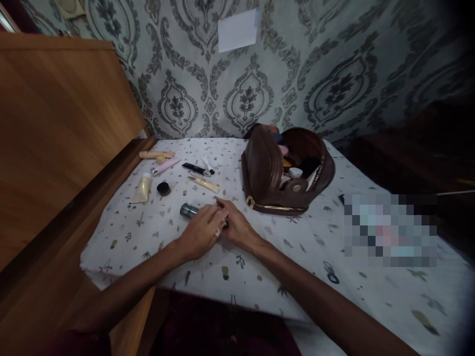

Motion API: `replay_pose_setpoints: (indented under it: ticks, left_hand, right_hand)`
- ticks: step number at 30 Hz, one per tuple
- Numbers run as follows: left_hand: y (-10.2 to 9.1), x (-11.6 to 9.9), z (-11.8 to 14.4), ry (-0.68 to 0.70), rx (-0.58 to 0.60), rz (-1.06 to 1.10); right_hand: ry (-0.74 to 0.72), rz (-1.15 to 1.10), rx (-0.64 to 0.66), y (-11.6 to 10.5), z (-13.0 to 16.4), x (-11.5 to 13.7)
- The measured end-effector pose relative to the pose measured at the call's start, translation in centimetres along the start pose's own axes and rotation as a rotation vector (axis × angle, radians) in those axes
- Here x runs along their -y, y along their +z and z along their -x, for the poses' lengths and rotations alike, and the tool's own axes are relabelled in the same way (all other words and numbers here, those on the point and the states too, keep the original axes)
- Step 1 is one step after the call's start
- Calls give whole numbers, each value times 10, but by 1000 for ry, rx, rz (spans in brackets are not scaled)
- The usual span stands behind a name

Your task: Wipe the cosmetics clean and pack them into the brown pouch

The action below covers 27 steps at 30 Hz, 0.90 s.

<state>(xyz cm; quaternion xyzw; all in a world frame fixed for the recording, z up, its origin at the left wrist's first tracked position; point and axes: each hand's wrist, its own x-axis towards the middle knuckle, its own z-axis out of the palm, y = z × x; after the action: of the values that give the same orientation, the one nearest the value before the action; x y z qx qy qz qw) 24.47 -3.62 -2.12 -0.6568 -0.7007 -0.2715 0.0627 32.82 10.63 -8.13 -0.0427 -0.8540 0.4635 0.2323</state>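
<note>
From the left, I see a wooden headboard (55, 123) beside the bed (282, 277), whose printed sheet carries a cream tube (142, 190), a pink tube (165, 166), a small black jar (164, 188) and a black pencil (196, 168). My left hand (202, 231) lies over a dark cylinder (188, 210), fingers curled over its right end; my right hand (237, 225) meets it there. Whether either grip is clamped on it I cannot tell, since the fingers hide the contact. If I am working its cap, I judge it best to pin the body with the left and turn with the right, keeping it low over the sheet. Further right stands the open brown pouch (276, 173).
</note>
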Motion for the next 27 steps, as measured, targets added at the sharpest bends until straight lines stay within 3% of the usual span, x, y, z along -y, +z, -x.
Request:
replay_pose_setpoints:
  ticks: [3, 6, 12, 18, 23, 27]
  left_hand:
    - [9, 4, -5, 30, 91, -174]
    - [7, 13, -7, -26, 94, -188]
    - [-2, 33, -4, -187, 43, -209]
    - [-23, 66, 5, -437, 11, -157]
    - [-29, 86, 5, -483, -9, -187]
    - [-28, 84, 0, -494, -69, -311]
  right_hand:
    - [-20, 78, -13, -3, 1, -1]
    - [79, 129, -10, -6, 2, 5]
    - [120, 178, 54, -11, 3, 15]
    - [189, 146, 61, -14, 2, 20]
    - [144, 116, 70, -17, 1, 22]
    - [149, 91, 53, -15, 1, 20]
